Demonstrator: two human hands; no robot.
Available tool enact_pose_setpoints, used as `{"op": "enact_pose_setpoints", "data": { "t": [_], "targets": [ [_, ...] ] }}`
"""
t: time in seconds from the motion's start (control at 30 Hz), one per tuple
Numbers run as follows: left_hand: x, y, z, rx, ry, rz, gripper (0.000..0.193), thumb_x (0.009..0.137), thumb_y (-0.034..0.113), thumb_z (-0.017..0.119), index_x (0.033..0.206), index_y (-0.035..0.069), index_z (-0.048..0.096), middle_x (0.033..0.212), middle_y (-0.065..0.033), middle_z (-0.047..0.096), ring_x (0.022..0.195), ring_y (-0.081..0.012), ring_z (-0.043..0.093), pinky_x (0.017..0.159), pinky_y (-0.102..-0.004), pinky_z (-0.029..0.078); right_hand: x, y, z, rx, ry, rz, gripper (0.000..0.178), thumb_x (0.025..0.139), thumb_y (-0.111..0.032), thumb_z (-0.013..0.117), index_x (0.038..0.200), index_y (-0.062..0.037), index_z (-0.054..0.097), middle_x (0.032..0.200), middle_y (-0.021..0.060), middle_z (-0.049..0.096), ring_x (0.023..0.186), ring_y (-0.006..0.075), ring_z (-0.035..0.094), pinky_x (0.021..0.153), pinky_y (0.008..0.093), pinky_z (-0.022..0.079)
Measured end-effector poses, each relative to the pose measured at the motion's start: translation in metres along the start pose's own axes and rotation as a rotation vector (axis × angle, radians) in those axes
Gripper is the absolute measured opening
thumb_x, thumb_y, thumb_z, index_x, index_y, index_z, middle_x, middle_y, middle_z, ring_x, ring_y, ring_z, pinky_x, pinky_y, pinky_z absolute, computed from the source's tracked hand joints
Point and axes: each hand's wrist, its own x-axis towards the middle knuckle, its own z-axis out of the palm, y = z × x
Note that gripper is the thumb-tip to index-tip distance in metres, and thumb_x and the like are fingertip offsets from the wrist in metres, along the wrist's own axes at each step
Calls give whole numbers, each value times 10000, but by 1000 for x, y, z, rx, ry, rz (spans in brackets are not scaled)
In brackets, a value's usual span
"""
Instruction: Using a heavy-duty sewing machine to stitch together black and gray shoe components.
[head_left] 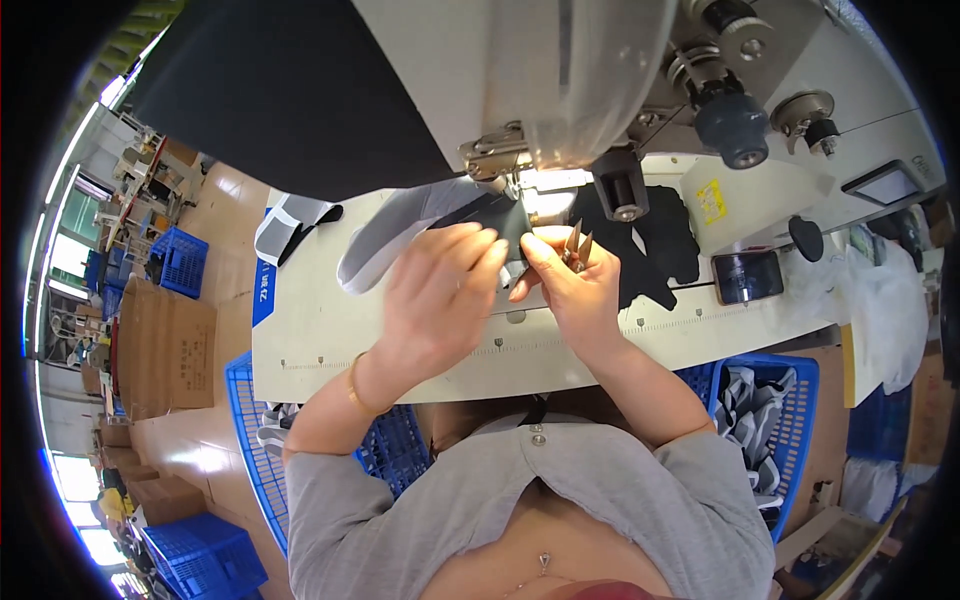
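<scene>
A black and grey fabric piece [500, 215] lies at the needle of the sewing machine [512, 185], between my two hands. My left hand [440, 290], a little blurred, is closed with its fingers curled at the near left edge of this piece; the fingertips are partly hidden. On the other side, my right hand [585, 290] holds metal thread snips [577, 248], their blades pointing up past the fingers. Its thumb and forefinger also meet at the fabric's right edge. A light grey padded part [385, 240] extends left of the needle, behind my left hand.
Black cut pieces [665, 245] lie right of the needle, near a dark phone-like device [748, 277]. A grey-white piece [290, 225] rests at the table's left. Blue baskets [795, 420] with fabric parts stand below both table sides. The machine head [590, 80] overhangs my hands.
</scene>
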Motion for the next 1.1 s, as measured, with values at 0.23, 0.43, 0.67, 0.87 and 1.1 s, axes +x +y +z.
{"op": "enact_pose_setpoints", "data": {
  "t": [0.23, 0.43, 0.67, 0.87, 1.1],
  "targets": [
    [2, -15, 35, 23, 36, 69, 387, 679, 90, 669, 1050, -22, 665, 1082, -107, 638, 1009, -253, 624, 854, -369, 527, -5, 11, -3, -69, -16, -115, 238, 935, -84, 608, 1129, 50, 640, 855, 53, 683, 683, 115, 679, 595, 207, 503],
    [4, -17, 37, 28, 96, 145, 319, 665, 97, 668, 965, -9, 678, 1036, -101, 676, 964, -254, 658, 815, -361, 551, -3, 6, -10, -235, -81, -77, 240, 962, -41, 559, 1174, 56, 614, 900, 88, 683, 709, 165, 692, 661, 256, 543],
    [-5, -24, 37, -72, 127, 105, 270, 659, 93, 658, 907, -11, 682, 1026, -125, 706, 952, -251, 685, 807, -360, 566, -9, 13, 2, 39, -58, -51, 190, 990, -80, 540, 1110, 29, 638, 877, 35, 651, 702, 108, 684, 543, 185, 430],
    [1, -24, 31, -53, 94, 143, 261, 671, 101, 656, 904, -15, 684, 997, -119, 705, 944, -253, 685, 813, -358, 570, -12, 12, 4, 133, -40, -31, 192, 986, -68, 545, 1117, 41, 633, 886, 49, 653, 698, 124, 688, 601, 207, 493],
    [7, -29, 29, -26, 38, 167, 286, 649, 95, 663, 910, -22, 670, 997, -126, 697, 938, -265, 682, 793, -357, 571, -7, 6, 7, 144, -48, -9, 191, 976, -37, 528, 1108, 48, 637, 883, 62, 657, 673, 130, 682, 614, 214, 501]
  ]
}}
